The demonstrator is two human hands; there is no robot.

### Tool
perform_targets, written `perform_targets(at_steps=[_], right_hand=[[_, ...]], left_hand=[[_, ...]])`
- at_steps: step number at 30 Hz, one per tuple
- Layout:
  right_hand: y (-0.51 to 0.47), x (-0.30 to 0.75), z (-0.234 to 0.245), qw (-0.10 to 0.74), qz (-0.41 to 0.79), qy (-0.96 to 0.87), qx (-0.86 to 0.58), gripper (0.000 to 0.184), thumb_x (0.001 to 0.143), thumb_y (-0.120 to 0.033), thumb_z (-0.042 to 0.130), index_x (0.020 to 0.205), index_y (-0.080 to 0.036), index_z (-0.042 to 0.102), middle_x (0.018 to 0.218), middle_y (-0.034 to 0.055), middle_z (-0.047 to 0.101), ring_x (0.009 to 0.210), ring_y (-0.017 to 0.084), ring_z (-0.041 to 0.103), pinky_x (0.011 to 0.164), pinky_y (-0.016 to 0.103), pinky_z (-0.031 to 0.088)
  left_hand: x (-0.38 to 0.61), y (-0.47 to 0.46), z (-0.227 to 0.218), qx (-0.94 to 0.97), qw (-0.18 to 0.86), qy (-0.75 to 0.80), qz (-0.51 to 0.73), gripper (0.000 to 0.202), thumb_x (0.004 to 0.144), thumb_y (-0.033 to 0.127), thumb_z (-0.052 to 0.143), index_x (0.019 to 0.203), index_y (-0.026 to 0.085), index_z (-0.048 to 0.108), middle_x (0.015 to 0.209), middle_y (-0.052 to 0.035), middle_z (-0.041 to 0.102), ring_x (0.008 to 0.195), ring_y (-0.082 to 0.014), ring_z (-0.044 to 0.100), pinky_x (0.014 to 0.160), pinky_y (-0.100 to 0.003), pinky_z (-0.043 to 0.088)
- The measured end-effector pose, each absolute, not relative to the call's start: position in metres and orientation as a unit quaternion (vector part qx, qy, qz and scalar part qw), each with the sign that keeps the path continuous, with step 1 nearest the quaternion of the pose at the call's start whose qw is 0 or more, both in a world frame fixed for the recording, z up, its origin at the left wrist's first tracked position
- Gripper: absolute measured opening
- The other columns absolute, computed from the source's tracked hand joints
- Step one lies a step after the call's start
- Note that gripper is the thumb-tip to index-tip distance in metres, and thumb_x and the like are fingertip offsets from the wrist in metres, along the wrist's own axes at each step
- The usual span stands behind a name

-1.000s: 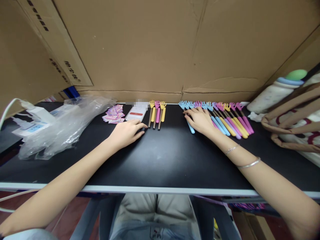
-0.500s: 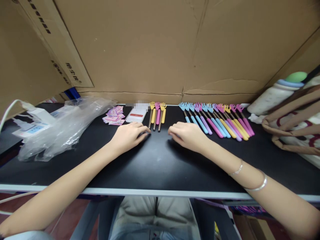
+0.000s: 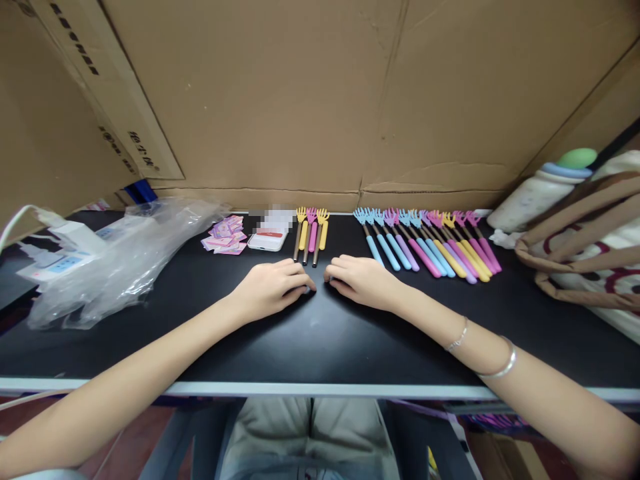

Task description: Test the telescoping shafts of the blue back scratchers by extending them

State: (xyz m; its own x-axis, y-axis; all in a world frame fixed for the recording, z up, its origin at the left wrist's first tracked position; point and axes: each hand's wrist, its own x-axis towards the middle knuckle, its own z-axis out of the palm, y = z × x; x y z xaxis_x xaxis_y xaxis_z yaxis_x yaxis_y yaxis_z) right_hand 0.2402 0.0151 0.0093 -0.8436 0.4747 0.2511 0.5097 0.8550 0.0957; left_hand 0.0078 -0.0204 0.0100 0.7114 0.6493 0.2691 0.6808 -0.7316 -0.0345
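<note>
My left hand [image 3: 273,288] rests palm down on the black tabletop, its fingers curled and closed. Facing it across a narrow gap, my right hand [image 3: 361,281] is loosely curled, knuckles up. I see nothing held in either hand. Just beyond them lies a small group of claw-headed back scratchers [image 3: 313,237], yellow and pink, with brown rods and coloured handles side by side. Right of these, a long row of similar back scratchers [image 3: 425,257] in blue, purple, pink and yellow lies slanted, its near left handles just behind my right hand.
Left of the small group are a phone [image 3: 267,241] and a pile of pink printed cards [image 3: 225,235]. Clear plastic bags [image 3: 115,267] partly cover a power strip [image 3: 43,268]. A white bottle [image 3: 530,197] and a tote bag [image 3: 575,260] stand right. Cardboard [image 3: 280,93] walls the back.
My left hand has moved right and slightly nearer to me, and my right hand slightly left and nearer, so the gap between them is narrower. The view has shifted slightly; the back scratchers lie unchanged.
</note>
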Motion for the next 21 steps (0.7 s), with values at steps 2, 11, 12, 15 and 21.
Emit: perform_targets(at_steps=[2, 11, 12, 15, 21], right_hand=[[0.015, 0.24, 0.009, 0.11, -0.081, -0.956, -0.259, 0.018, 0.091, -0.021, 0.039, 0.09, -0.018, 0.057, 0.085, 0.0047, 0.059, 0.079, 0.015, 0.051, 0.066, 0.025, 0.034], [0.017, 0.237, 0.002, 0.117, -0.074, -0.947, -0.289, 0.014, 0.089, -0.021, 0.043, 0.091, -0.018, 0.057, 0.085, 0.0051, 0.06, 0.077, 0.016, 0.052, 0.064, 0.027, 0.035], [0.018, 0.238, 0.002, 0.117, -0.074, -0.947, -0.29, 0.014, 0.089, -0.021, 0.044, 0.092, -0.018, 0.057, 0.086, 0.0052, 0.061, 0.078, 0.016, 0.052, 0.065, 0.027, 0.035], [0.018, 0.24, 0.002, 0.123, -0.071, -0.947, -0.288, 0.016, 0.09, -0.022, 0.043, 0.096, -0.017, 0.057, 0.09, 0.006, 0.061, 0.081, 0.016, 0.054, 0.068, 0.028, 0.037], [0.019, 0.243, 0.002, 0.121, -0.101, -0.941, -0.299, 0.02, 0.091, -0.021, 0.04, 0.097, -0.016, 0.058, 0.092, 0.0076, 0.061, 0.081, 0.017, 0.055, 0.069, 0.029, 0.038]], left_hand=[[0.013, -0.024, 0.01, -0.929, 0.089, -0.335, -0.13, 0.026, 0.094, 0.023, 0.037, 0.1, 0.027, 0.062, 0.095, 0.0014, 0.064, 0.088, -0.011, 0.056, 0.068, -0.02, 0.042], [0.095, -0.06, 0.007, -0.935, 0.227, -0.14, -0.232, 0.024, 0.094, 0.022, 0.039, 0.106, 0.022, 0.06, 0.098, -0.0034, 0.063, 0.093, -0.0136, 0.054, 0.079, -0.026, 0.04], [0.109, -0.064, 0.007, -0.936, 0.232, -0.122, -0.234, 0.027, 0.094, 0.022, 0.038, 0.111, 0.021, 0.058, 0.101, -0.0052, 0.062, 0.095, -0.0142, 0.054, 0.08, -0.027, 0.04], [0.149, -0.073, 0.012, -0.935, 0.24, -0.1, -0.242, 0.035, 0.095, 0.021, 0.031, 0.123, 0.018, 0.054, 0.114, -0.0091, 0.058, 0.104, -0.0169, 0.05, 0.081, -0.029, 0.041], [0.2, -0.072, 0.018, -0.944, 0.212, -0.099, -0.233, 0.043, 0.094, 0.018, 0.027, 0.132, 0.013, 0.046, 0.128, -0.0119, 0.049, 0.114, -0.0215, 0.045, 0.085, -0.033, 0.039]])
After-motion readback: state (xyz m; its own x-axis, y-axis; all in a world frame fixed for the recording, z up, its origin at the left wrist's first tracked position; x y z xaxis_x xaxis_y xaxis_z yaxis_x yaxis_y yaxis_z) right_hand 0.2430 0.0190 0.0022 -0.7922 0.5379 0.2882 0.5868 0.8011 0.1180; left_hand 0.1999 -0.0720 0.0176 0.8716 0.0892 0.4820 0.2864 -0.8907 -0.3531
